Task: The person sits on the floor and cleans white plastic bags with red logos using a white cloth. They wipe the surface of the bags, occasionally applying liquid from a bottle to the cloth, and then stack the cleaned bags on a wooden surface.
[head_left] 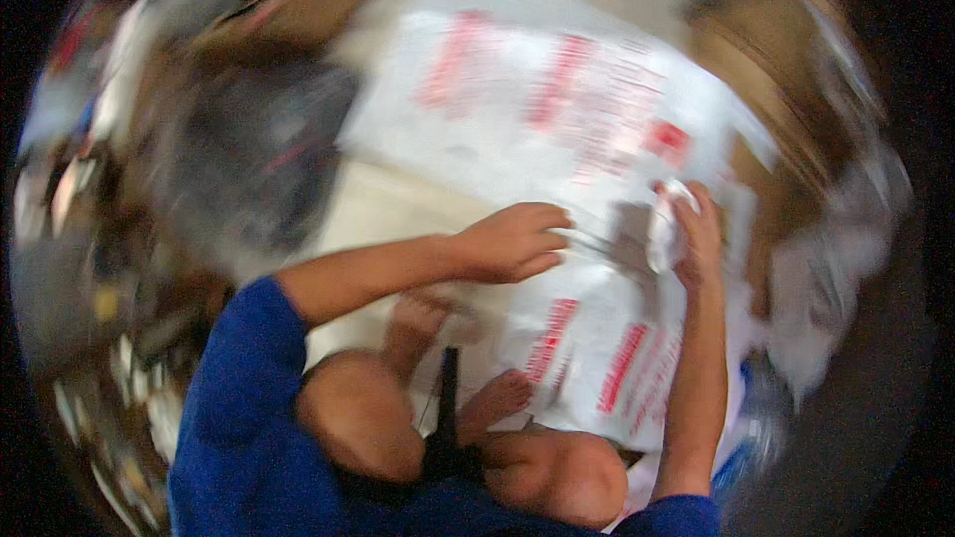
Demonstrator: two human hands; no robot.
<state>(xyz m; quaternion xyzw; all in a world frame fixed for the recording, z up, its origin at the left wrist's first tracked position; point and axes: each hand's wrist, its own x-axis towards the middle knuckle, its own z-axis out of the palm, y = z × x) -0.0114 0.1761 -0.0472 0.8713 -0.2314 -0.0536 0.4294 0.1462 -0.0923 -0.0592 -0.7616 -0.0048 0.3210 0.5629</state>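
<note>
My right hand (699, 239) is closed around a small white rounded object (662, 234), blurred, perhaps a roll. It hovers over white plastic sheeting or sacks with red print (497, 129). My left hand (512, 244) is to the left of it, above the near edge of the sheeting, with its fingers curled in. A thin pale line seems to run from the left fingertips toward the white object, but the blur hides what it is. One more printed white sack (597, 358) lies below my hands, close to my feet.
My bare knees (363, 418) and feet are at the bottom. A dark plastic bundle (254, 154) is on the left, with brown cardboard (761, 70) at the upper right. Crumpled clear plastic (831, 268) lies on the right. Pale floor (388, 209) shows between.
</note>
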